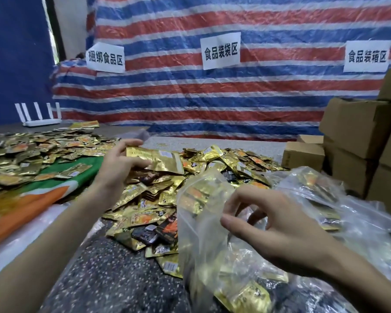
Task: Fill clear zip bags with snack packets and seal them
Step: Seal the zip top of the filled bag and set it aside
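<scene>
Working at a speckled tabletop (99, 279) before a striped tarp (190, 98) hung with three paper signs (221, 50), a person sits between two heaps. From left: a white router (41, 119), a spread of packets (32, 154), then the left hand (117, 168), fingers pinching one gold packet (163, 160) above the middle heap (156, 199). Bare tabletop runs along the near edge. The right hand (269, 224) fingers grip the mouth of a part-filled clear bag (203, 233); stacked cardboard boxes (357, 136) wall off the right.
</scene>
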Demonstrator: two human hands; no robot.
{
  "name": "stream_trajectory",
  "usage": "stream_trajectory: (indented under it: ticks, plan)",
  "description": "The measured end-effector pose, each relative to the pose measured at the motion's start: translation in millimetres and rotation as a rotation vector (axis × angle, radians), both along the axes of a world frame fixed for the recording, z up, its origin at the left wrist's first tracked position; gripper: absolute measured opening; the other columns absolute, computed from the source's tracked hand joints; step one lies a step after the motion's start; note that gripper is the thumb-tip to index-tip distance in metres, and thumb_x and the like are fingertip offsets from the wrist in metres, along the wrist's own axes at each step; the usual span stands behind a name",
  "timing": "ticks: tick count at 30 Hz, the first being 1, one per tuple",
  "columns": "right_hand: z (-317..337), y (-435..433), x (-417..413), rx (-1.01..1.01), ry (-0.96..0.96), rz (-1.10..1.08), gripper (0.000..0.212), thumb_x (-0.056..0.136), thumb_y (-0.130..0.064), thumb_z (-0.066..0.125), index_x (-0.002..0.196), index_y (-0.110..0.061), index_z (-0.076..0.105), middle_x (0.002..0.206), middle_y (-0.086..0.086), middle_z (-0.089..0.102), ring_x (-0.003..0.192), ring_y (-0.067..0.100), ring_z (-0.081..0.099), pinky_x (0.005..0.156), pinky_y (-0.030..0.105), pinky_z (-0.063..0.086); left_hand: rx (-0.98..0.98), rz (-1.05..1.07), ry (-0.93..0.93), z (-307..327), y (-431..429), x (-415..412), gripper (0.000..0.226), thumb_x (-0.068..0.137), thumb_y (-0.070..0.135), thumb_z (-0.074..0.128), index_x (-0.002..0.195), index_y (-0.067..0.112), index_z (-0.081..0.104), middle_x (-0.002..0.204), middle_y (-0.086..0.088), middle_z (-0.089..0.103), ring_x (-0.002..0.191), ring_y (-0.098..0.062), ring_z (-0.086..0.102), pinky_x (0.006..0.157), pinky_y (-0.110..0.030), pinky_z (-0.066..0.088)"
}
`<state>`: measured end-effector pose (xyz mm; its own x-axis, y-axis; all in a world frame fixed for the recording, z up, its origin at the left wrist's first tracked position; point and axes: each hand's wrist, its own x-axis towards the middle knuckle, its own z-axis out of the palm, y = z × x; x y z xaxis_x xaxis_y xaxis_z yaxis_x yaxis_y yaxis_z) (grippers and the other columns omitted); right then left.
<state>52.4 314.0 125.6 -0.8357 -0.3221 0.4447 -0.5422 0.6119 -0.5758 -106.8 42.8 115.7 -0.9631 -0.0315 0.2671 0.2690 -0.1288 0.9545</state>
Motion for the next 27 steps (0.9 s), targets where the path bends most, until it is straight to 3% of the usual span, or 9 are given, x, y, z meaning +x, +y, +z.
stream_trajectory:
  ticks: [4,9,12,15,18,21,24,27]
  plan:
    - [0.9,-6.2,2.3,0.034,0.014,0.005,0.010,0.089,-0.022,0.068,0.079,-0.024,0.066,0.084,-0.010,0.066,0.086,0.009,0.064,0.067,0.027,0.053,-0.002,-0.034,0.148,48.2,-18.1,71.2,0.037,0.065,0.009,0.070,0.101,0.020,0.069,0.091,-0.007,0.064,0.059,-0.013,0.066,0.047,-0.021,0.052]
    - [1.6,-17.3,6.8,0.058,0.033,0.043,0.009,0.089,-0.025,0.069,0.080,-0.026,0.069,0.083,-0.012,0.066,0.084,0.007,0.064,0.066,0.027,0.053,-0.109,-0.100,0.220,88.5,-16.8,125.7,0.028,0.062,0.003,0.070,0.085,0.018,0.072,0.069,0.000,0.067,0.054,-0.012,0.063,0.042,-0.022,0.048]
    - [1.5,-21.9,11.0,0.065,0.058,0.048,0.006,0.087,-0.030,0.070,0.082,-0.026,0.071,0.085,-0.012,0.066,0.086,0.007,0.063,0.068,0.028,0.052,-0.321,-0.114,0.179,96.2,-3.0,139.3,0.031,0.054,0.004,0.073,0.081,0.021,0.073,0.068,0.002,0.069,0.055,-0.015,0.065,0.044,-0.025,0.052]
    - [2.8,-26.1,15.0,0.091,0.081,0.074,0.012,0.088,-0.036,0.068,0.084,-0.026,0.072,0.085,-0.012,0.066,0.087,0.007,0.062,0.071,0.030,0.052,-0.542,-0.108,0.132,90.0,16.1,141.8,0.033,0.064,0.000,0.080,0.089,0.019,0.070,0.084,-0.004,0.071,0.059,-0.012,0.067,0.051,-0.028,0.055]
    - [2.7,-27.5,18.1,0.095,0.095,0.069,0.012,0.088,-0.038,0.068,0.085,-0.027,0.073,0.085,-0.011,0.065,0.083,0.007,0.062,0.070,0.035,0.052,-0.707,-0.161,0.092,76.4,35.8,139.0,0.030,0.070,0.000,0.075,0.092,0.019,0.068,0.077,0.000,0.070,0.053,-0.008,0.062,0.046,-0.025,0.051]
    - [2.2,-27.0,19.5,0.088,0.110,0.042,0.008,0.088,-0.036,0.070,0.088,-0.029,0.073,0.085,-0.009,0.064,0.079,0.008,0.060,0.067,0.041,0.052,-0.882,-0.214,0.094,61.5,51.9,130.6,0.030,0.070,0.015,0.077,0.097,0.020,0.065,0.087,-0.007,0.071,0.070,-0.020,0.068,0.071,-0.045,0.061]
    - [1.7,-26.5,20.1,0.089,0.118,0.007,0.010,0.087,-0.038,0.070,0.087,-0.029,0.072,0.082,-0.008,0.062,0.075,0.010,0.058,0.066,0.044,0.051,-1.050,-0.248,0.111,49.8,62.4,126.8,0.039,0.078,0.040,0.075,0.112,0.029,0.059,0.092,0.003,0.070,0.075,-0.009,0.064,0.074,-0.035,0.056]
    - [-0.5,-23.4,20.3,0.080,0.139,-0.035,0.009,0.088,-0.035,0.072,0.082,-0.029,0.070,0.077,-0.010,0.059,0.071,0.010,0.057,0.065,0.040,0.050,-1.007,-0.311,0.117,46.7,66.6,131.6,0.035,0.091,0.055,0.054,0.114,0.029,0.056,0.083,0.007,0.074,0.076,-0.008,0.066,0.077,-0.035,0.053]
